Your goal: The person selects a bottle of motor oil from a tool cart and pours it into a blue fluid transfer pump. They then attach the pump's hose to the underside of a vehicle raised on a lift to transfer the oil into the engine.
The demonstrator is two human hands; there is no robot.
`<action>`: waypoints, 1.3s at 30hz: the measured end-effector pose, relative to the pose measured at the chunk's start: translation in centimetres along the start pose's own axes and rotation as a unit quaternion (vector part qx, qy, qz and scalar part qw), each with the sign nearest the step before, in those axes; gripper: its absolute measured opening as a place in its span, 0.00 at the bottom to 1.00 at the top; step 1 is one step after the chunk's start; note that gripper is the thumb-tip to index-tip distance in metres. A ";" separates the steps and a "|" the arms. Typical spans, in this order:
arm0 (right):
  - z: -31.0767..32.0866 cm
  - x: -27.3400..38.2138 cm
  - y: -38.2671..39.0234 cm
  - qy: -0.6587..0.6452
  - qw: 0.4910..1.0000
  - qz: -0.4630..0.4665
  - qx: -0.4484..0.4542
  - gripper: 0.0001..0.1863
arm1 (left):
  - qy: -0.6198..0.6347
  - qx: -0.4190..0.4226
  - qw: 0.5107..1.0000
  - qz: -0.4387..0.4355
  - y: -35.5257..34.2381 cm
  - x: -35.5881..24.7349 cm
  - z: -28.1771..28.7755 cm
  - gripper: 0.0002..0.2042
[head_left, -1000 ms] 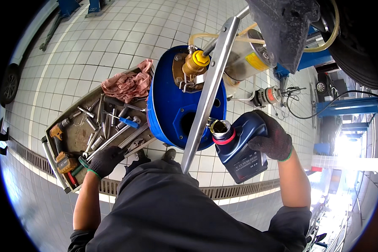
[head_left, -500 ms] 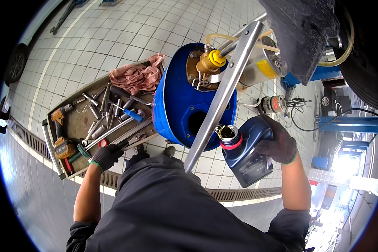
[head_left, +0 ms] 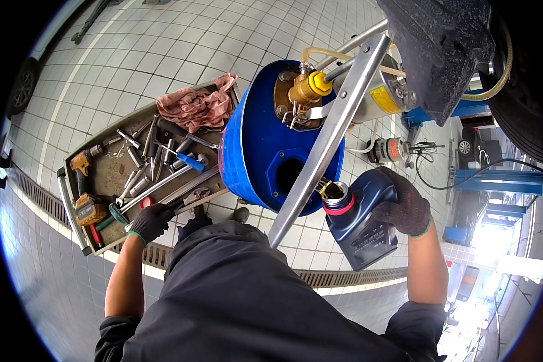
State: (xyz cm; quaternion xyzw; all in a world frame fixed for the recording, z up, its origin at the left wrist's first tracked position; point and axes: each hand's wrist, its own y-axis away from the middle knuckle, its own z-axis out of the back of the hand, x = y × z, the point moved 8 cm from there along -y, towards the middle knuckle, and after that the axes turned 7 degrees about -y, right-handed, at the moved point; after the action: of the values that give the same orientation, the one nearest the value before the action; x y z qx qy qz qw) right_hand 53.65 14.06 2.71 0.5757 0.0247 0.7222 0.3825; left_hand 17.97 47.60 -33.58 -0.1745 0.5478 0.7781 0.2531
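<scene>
My gloved right hand (head_left: 404, 208) is wrapped round the handle of a dark blue oil bottle (head_left: 362, 232) with a red ring below its neck. The uncapped bottle is tilted, its mouth toward the blue drum (head_left: 265, 130). Yellowish oil shows at the mouth, beside a slanting metal bar (head_left: 335, 130) that partly covers the drum's dark opening (head_left: 288, 174). My gloved left hand (head_left: 151, 222) is closed at the near edge of a tool tray (head_left: 110, 172), by a pair of pliers (head_left: 194, 195). What its fingers grip is hidden.
The tray holds a cordless drill (head_left: 84, 169), a blue-handled tool (head_left: 190, 161), sockets and a crumpled pink rag (head_left: 196, 107). A brass valve with a yellow cap (head_left: 320, 83) sits on the drum. A black panel (head_left: 440, 51) and tyre (head_left: 519, 108) hang at upper right.
The bottle, drum and right hand appear shifted slightly right in the view. The bottle stays tilted in my grip. My left hand stays by the tray, almost unmoved.
</scene>
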 end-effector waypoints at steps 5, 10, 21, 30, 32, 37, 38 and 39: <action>-0.1 0.1 0.1 0.021 0.999 -0.047 -0.009 0.52 | 0.012 0.000 1.000 0.014 0.2 -0.3 0.2 0.15; 0.1 0.7 0.3 0.035 0.999 -0.011 0.004 0.40 | 0.003 0.001 1.000 0.005 0.2 -0.5 0.3 0.15; -0.2 1.4 0.2 0.046 0.998 -0.049 0.013 0.42 | 0.005 0.002 1.000 -0.004 -0.2 0.3 0.2 0.16; -0.5 2.1 -0.1 0.081 0.994 -0.075 0.014 0.42 | 0.008 0.016 1.000 -0.001 -0.1 -0.2 0.5 0.17; -0.4 2.3 -0.3 0.090 0.992 -0.083 0.013 0.41 | 0.011 0.016 1.000 0.002 -0.2 0.1 0.4 0.17; -0.8 2.6 -0.7 0.074 0.993 -0.087 0.020 0.39 | 0.012 0.016 1.000 -0.015 -0.4 0.0 0.5 0.17; -0.9 2.5 -0.8 0.057 0.994 -0.092 0.023 0.39 | 0.012 0.015 1.000 -0.016 -0.3 -0.1 0.6 0.17; -1.0 2.5 -0.8 0.056 0.994 -0.093 0.024 0.39 | 0.010 0.020 1.000 -0.013 -0.3 -0.1 0.6 0.17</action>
State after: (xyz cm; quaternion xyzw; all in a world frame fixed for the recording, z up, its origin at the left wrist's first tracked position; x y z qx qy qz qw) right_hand 53.12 16.43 4.06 0.5389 0.1168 0.7139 0.4316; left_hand 18.23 48.26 -33.58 -0.1841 0.5634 0.7620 0.2608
